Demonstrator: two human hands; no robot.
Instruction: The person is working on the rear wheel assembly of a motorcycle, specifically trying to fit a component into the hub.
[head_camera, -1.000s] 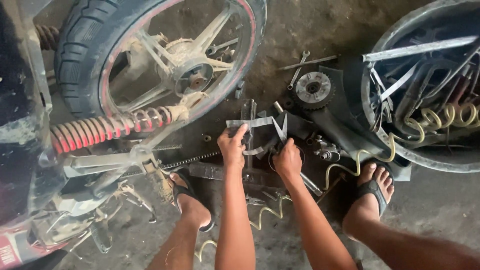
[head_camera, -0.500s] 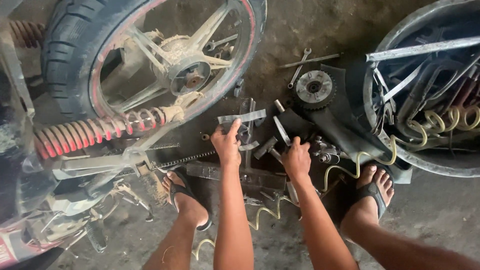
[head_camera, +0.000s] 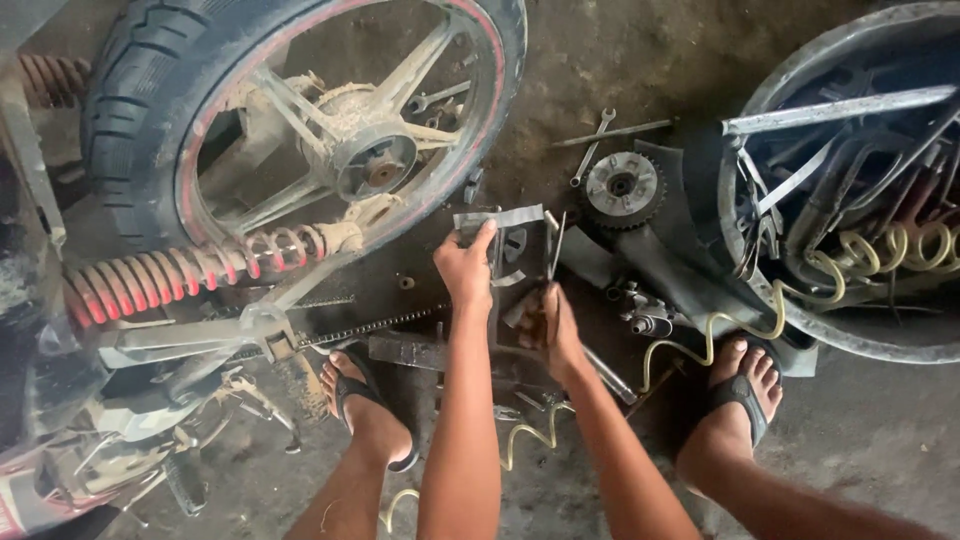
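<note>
Both hands shifted up a bit since the earlier shot. Left hand (head_camera: 466, 268) w/ fingers clamped on the grey metal bracket (head_camera: 510, 240), held just above the floor (head_camera: 620, 60). Right hand (head_camera: 548, 322) fingers closed on a thin tool (head_camera: 556, 250). Rear wheel (head_camera: 300, 110) and red spring shock (head_camera: 190, 270) crowd the left; sprocket (head_camera: 622, 186), wrench (head_camera: 592, 146) and tub of scrap (head_camera: 860, 200) on the right.
</note>
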